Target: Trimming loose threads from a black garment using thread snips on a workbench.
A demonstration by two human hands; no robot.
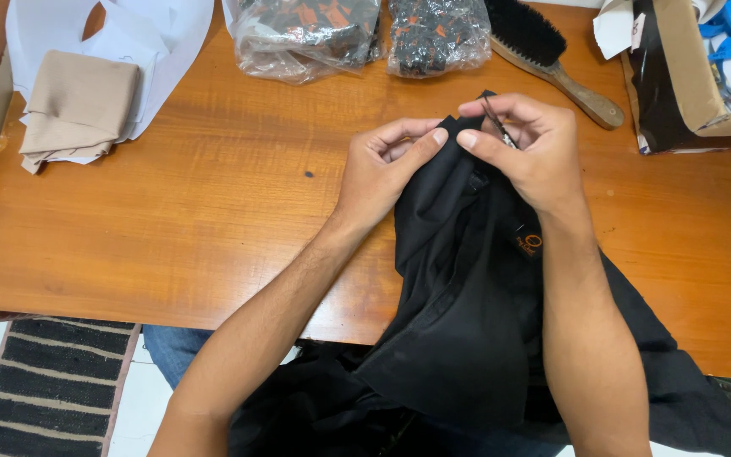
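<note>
A black garment [467,296] lies over the near edge of the wooden table [196,211] and hangs down into my lap. My left hand [382,169] pinches its upper edge between thumb and fingers. My right hand [526,148] grips the same edge from the right and holds a small thin metal tool [496,123], likely small snips, against the cloth. A small orange mark [530,245] shows on the fabric below my right wrist.
A folded beige cloth [78,106] rests on white paper [162,51] at the far left. Two clear bags of black and orange items [315,34] [437,34] sit at the back, next to a wooden brush [552,59]. A cardboard box [695,76] stands at the far right. A striped mat [52,381] lies on the floor.
</note>
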